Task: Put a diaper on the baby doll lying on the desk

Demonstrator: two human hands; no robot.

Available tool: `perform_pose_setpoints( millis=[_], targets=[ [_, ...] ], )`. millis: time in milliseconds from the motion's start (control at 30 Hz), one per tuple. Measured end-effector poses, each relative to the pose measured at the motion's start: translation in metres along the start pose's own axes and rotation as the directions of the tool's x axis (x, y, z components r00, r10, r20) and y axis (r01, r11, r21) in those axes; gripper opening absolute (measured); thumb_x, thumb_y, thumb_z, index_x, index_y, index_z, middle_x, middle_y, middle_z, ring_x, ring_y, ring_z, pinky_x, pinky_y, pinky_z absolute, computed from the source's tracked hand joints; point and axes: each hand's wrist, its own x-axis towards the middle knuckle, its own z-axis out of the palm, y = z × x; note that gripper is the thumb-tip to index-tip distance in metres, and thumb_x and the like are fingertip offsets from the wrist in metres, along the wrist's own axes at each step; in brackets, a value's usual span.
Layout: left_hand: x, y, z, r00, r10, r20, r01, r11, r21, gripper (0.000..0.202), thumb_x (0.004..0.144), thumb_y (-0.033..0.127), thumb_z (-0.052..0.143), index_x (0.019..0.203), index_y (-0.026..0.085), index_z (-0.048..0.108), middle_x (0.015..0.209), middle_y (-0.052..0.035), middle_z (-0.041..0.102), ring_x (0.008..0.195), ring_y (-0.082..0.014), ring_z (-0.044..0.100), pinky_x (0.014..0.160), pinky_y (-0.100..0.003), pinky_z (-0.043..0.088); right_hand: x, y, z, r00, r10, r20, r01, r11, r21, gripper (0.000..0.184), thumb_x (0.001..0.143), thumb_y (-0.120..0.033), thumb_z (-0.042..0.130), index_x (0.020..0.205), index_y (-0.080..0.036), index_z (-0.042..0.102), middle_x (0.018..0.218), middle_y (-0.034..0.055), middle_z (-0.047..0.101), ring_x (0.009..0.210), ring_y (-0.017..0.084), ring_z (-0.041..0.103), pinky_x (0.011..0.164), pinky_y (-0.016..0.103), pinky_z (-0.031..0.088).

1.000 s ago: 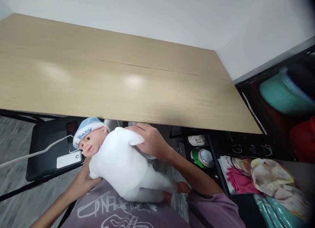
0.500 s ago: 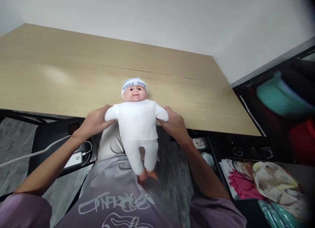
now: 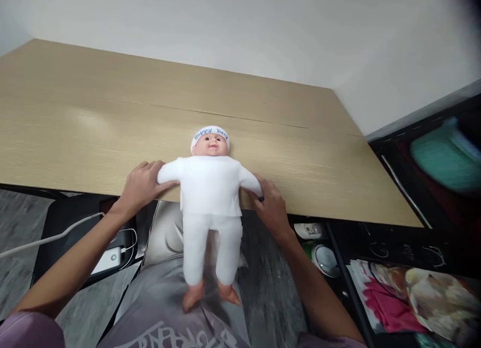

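Note:
A baby doll [image 3: 211,185] in a white top and white trousers faces up, its head over the wooden table [image 3: 112,142] and its legs hanging past the near edge above my lap. Blue lettering reading "Happy Baby" runs across its white cap [image 3: 210,131]. My left hand [image 3: 145,181] is closed round the end of the doll's arm on the left. On the other side, my right hand [image 3: 271,202] grips the opposite arm near its end. The doll's hands are mostly hidden by my fingers.
Below the table at left, a white device [image 3: 107,259] with a cable sits on a black seat [image 3: 71,227]. To the right are a teal container [image 3: 447,157], a pink cloth [image 3: 391,303], a plastic bag [image 3: 439,298] and a round-lidded jar [image 3: 325,259].
The doll's legs have spread apart and hang lower in the picture. Its head tips back slightly, so less of the cap's top shows. Both hands still hold its arms.

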Motion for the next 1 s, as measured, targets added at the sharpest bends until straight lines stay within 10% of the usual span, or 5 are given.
perform_pose_setpoints(
  millis=[400, 1000],
  targets=[
    [0.148, -0.041, 0.026, 0.990, -0.020, -0.138, 0.022, 1.000, 0.013, 0.094, 0.101, 0.100, 0.043, 0.126, 0.015, 0.071, 0.119, -0.0228, 0.077, 0.118, -0.0417, 0.065, 0.113, -0.053, 0.039, 0.155, 0.056, 0.052, 0.993, -0.102, -0.061, 0.099, 0.994, -0.052, 0.071, 0.115, -0.075, 0.049, 0.150, -0.017, 0.069, 0.138, 0.0213, 0.078, 0.127, 0.040, 0.071, 0.112, 0.055, 0.059],
    [0.304, -0.076, 0.055, 0.930, -0.059, -0.362, 0.046, 0.998, -0.044, 0.103, 0.093, 0.104, 0.053, 0.144, 0.016, 0.065, 0.125, -0.0188, 0.079, 0.124, -0.0406, 0.068, 0.121, -0.050, 0.037, 0.311, 0.106, 0.093, 0.969, -0.149, -0.196, 0.147, 0.989, -0.026, 0.079, 0.108, -0.088, 0.051, 0.142, -0.019, 0.068, 0.137, 0.0225, 0.078, 0.127, 0.039, 0.071, 0.115, 0.058, 0.058]
  ],
)
